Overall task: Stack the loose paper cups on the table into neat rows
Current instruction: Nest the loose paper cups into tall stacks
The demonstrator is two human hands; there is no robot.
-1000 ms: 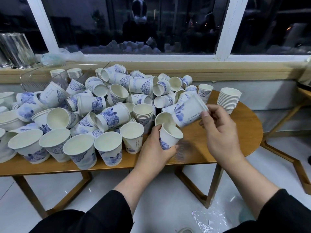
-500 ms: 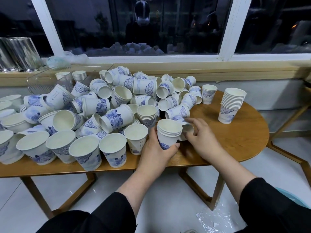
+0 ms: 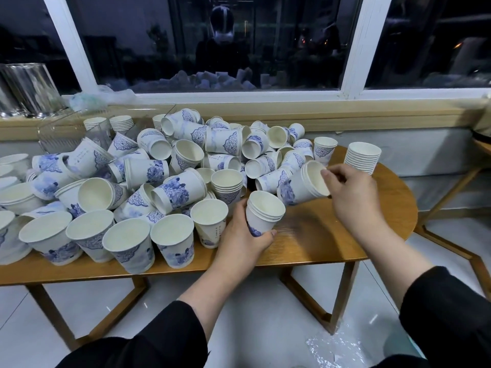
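Left hand [image 3: 240,239]: gripping upright nested white-and-blue paper cup stack [image 3: 264,215], three rims, base hidden by fingers.
Right hand [image 3: 350,193]: pinching tilted nested cups [image 3: 305,185]; count unclear.
Left of hands: loose cup pile [image 3: 164,166], uncountable.
Beyond right hand: one tall stack [image 3: 362,158].

Paper cups [image 3: 10,187] at the table's left run off the frame edge. The left hand [image 3: 240,235] hides the lower side of its small stack [image 3: 263,213].

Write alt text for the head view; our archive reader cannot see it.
A left hand grips a short upright cup stack on a wooden table while the right hand holds tilted nested cups beside a jumbled pile.
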